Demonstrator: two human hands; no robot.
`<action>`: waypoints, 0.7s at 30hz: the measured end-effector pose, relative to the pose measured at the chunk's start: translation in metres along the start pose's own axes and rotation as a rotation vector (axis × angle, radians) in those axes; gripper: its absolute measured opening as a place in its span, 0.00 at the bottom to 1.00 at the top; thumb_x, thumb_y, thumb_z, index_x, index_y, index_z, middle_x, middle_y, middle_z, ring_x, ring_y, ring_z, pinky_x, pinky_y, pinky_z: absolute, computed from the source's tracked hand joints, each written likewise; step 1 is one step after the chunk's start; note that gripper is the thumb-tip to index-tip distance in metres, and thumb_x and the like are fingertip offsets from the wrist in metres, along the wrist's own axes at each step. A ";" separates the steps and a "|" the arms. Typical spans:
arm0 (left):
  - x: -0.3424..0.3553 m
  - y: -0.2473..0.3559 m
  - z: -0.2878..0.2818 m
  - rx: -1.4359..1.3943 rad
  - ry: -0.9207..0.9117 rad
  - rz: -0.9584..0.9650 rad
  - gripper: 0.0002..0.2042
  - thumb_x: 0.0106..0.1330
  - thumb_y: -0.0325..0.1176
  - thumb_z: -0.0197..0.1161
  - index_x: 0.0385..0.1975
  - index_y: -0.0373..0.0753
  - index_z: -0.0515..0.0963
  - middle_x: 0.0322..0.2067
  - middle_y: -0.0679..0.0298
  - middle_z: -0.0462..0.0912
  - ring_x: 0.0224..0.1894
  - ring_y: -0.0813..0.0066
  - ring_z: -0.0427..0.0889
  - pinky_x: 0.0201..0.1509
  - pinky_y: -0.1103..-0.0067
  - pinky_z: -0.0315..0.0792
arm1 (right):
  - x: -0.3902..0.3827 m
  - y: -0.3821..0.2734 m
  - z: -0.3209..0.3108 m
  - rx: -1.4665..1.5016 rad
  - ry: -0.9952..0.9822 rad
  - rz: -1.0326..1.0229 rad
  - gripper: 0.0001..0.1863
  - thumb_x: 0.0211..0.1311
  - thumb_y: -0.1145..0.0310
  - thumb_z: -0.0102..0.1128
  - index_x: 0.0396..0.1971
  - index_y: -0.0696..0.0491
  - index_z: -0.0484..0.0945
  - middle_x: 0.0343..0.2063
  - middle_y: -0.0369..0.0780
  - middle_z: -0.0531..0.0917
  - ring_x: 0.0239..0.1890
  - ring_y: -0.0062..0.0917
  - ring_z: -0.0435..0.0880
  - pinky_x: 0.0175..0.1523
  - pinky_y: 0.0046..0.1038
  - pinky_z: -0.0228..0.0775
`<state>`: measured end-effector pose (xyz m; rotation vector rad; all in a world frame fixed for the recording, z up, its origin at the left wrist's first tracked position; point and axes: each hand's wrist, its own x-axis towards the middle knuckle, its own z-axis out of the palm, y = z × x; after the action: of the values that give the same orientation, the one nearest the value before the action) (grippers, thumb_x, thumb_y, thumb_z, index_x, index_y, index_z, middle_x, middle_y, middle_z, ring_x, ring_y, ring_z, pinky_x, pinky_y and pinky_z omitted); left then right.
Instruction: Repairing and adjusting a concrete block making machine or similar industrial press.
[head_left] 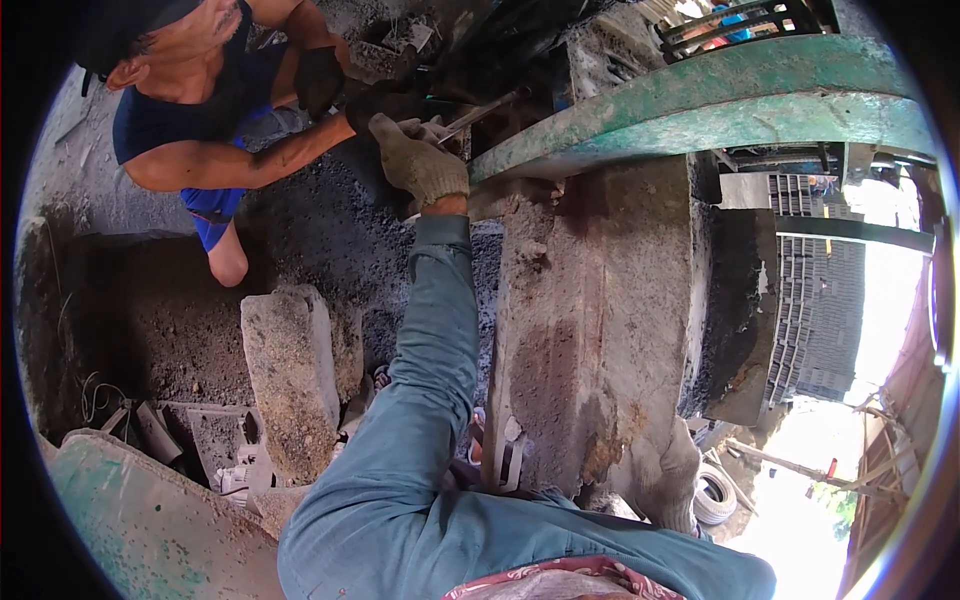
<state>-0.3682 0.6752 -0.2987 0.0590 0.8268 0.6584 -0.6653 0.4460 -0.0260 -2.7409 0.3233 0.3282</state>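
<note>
My left hand [415,160], in a grey knit glove, reaches to the upper middle with its fingers closed round a metal bar [485,112] beside a long green-painted beam [680,115]. A co-worker's dark-gloved hand [370,105] is just beside my left hand; whether it touches the bar I cannot make out. My right hand [665,475], also gloved, lies at the lower right edge of a rough concrete block [585,330], its fingertips unclear. Dark gritty material [385,280] lies under my left arm.
A co-worker [180,120] leans in at upper left. A speckled slab [290,370], scrap metal [225,450] and a green plate [140,510] lie lower left. At right are stacked grey blocks [815,310], a tyre [712,495] and poles [790,465] in bright daylight.
</note>
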 end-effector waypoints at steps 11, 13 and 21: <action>-0.042 -0.035 -0.036 0.240 -0.205 0.245 0.26 0.74 0.52 0.59 0.19 0.35 0.74 0.18 0.66 0.76 0.21 0.80 0.73 0.29 0.79 0.67 | 0.000 -0.004 -0.002 0.022 -0.036 0.053 0.18 0.58 0.76 0.60 0.50 0.58 0.77 0.36 0.48 0.80 0.38 0.43 0.82 0.43 0.38 0.74; -0.034 -0.032 -0.031 0.222 -0.217 0.237 0.25 0.73 0.50 0.61 0.19 0.35 0.75 0.18 0.66 0.77 0.21 0.79 0.74 0.27 0.78 0.67 | 0.001 -0.002 -0.005 -0.049 -0.053 -0.022 0.18 0.58 0.75 0.59 0.50 0.59 0.76 0.36 0.48 0.80 0.37 0.43 0.82 0.43 0.38 0.74; -0.015 -0.020 -0.022 0.365 -0.346 0.314 0.23 0.73 0.49 0.61 0.19 0.37 0.75 0.18 0.67 0.76 0.20 0.82 0.73 0.25 0.79 0.66 | 0.003 -0.005 -0.003 0.074 -0.053 0.154 0.18 0.59 0.72 0.56 0.49 0.61 0.76 0.36 0.46 0.85 0.38 0.30 0.84 0.47 0.31 0.76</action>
<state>-0.3808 0.6468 -0.3100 0.6274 0.5963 0.7575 -0.6609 0.4486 -0.0221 -2.6358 0.5238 0.4199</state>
